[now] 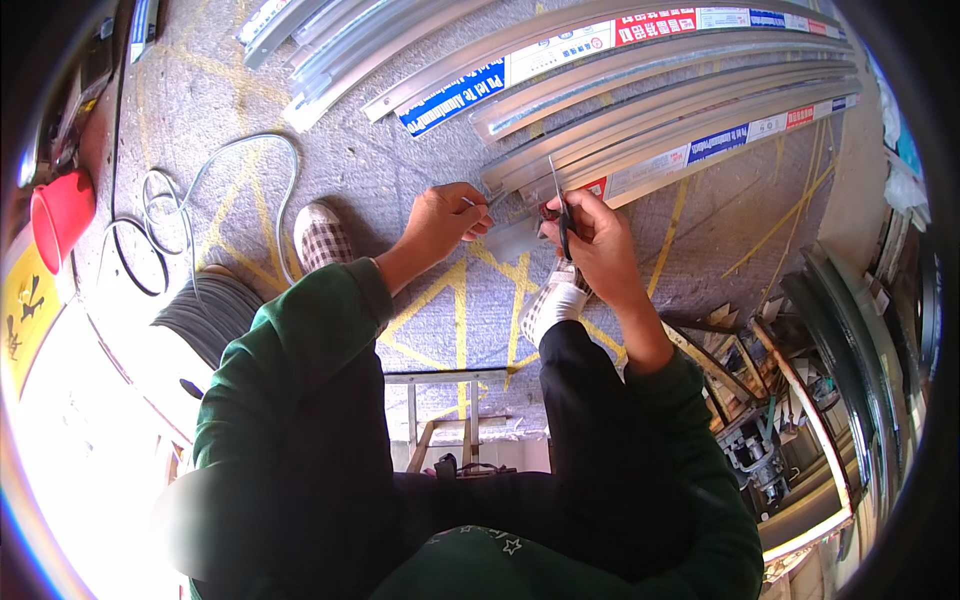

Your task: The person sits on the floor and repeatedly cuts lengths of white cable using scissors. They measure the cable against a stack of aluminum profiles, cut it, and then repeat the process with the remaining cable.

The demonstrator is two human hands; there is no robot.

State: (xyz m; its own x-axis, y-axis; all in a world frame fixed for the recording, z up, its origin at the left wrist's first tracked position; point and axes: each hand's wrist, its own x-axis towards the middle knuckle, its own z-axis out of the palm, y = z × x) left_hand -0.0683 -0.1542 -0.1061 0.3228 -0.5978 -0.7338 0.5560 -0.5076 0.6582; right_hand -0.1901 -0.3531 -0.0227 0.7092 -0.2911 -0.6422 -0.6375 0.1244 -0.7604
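In my right hand (597, 238) is a pair of scissors (556, 180) with dark handles, its blade pointing up and away from me. My left hand (446, 216) is closed in a pinch on a thin light-grey strip (468, 202); its far end is hard to make out. Both hands are held over the near ends of long aluminium profiles (640, 140), a short gap apart. Below them, a flat, pale, translucent-looking piece (512, 238) shows between the hands.
More metal profiles (350, 50) lie farther left. A grey cable (285, 140) loops on the concrete floor beside a dark coil (208, 315). A red bucket (62, 215) stands at the far left. At right are a rusty metal frame (810, 410) with tools and dark curved strips (850, 340).
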